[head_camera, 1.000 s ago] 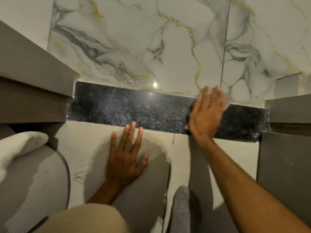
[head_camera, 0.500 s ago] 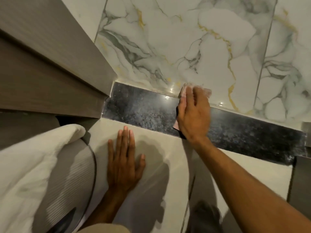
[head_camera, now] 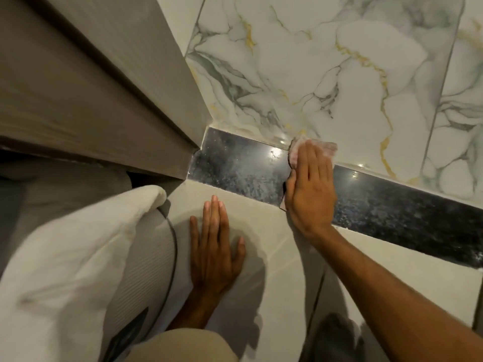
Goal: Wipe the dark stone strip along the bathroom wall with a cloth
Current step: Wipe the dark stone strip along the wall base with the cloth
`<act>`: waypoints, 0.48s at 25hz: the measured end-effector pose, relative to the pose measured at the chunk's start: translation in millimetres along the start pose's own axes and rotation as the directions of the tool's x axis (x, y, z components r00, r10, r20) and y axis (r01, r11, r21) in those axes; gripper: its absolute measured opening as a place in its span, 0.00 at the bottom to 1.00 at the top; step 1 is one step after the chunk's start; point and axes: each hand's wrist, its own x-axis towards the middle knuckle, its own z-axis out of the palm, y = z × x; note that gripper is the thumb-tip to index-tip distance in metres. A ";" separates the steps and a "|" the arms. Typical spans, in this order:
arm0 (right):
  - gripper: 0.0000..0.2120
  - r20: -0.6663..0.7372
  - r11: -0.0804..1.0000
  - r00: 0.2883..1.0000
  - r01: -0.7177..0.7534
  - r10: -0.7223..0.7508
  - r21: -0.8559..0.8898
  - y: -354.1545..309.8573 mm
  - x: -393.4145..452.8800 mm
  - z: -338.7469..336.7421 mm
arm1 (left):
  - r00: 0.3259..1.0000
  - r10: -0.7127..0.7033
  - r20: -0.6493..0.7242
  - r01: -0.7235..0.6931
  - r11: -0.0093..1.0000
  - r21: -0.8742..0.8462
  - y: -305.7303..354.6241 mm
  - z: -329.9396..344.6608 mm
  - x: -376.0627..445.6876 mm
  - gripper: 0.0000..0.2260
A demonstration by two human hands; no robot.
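Observation:
The dark speckled stone strip (head_camera: 235,168) runs from the brown frame at left down to the right edge, between marbled wall tiles and pale floor tiles. My right hand (head_camera: 311,186) lies flat across the strip, fingers together, pressing a pinkish cloth (head_camera: 328,147) onto it; only the cloth's top edge and a small corner below my palm show. My left hand (head_camera: 214,244) rests flat on the pale floor tile just below the strip, fingers apart, holding nothing.
A brown door frame (head_camera: 104,100) closes off the strip's left end. A white towel (head_camera: 65,257) lies over a grey ribbed round object (head_camera: 146,257) at lower left. White marble tiles with gold veins (head_camera: 326,74) rise behind the strip. My knee (head_camera: 183,346) is at the bottom.
My right hand slid the cloth leftwards along the strip, from its right part to about the middle. The view swung left and closer. My left hand stayed planted on the floor tile.

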 end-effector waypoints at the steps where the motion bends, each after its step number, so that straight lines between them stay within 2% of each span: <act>1: 0.31 -0.004 0.999 1.000 -0.031 0.031 -0.010 -12.5 1.5 6.4 | 1.000 0.006 -0.005 -0.006 1.000 0.003 0.5 0.7 0.9 0.34; 3: 0.32 0.011 0.999 1.000 0.022 -0.023 0.026 -64.9 19.4 29.8 | 0.999 -0.001 -0.035 0.002 1.000 0.008 -0.9 3.8 2.0 0.33; 4: 0.32 0.039 0.992 0.991 0.124 -0.124 0.022 -92.5 25.0 39.3 | 0.998 -0.020 -0.064 0.020 1.000 0.002 -2.7 5.3 0.5 0.32; 6: 0.32 0.061 0.933 0.931 0.359 -0.360 0.034 -120.0 21.8 51.1 | 0.992 -0.032 -0.118 0.029 0.999 -0.031 -9.8 7.7 -10.0 0.30; 9: 0.30 0.104 0.805 0.798 0.584 -0.593 0.105 -88.0 -39.2 51.3 | 0.989 0.093 -0.111 -0.091 0.996 0.025 -29.1 6.1 -37.9 0.30; 10: 0.30 0.102 0.786 0.781 0.603 -0.616 0.133 -70.1 -60.7 47.8 | 0.992 0.102 -0.080 -0.101 0.995 0.023 -35.0 5.1 -42.9 0.30; 12: 0.29 0.090 0.826 0.822 0.553 -0.562 0.114 -49.4 -76.0 48.1 | 0.998 0.057 -0.037 -0.058 0.998 -0.020 -39.9 2.6 -44.7 0.32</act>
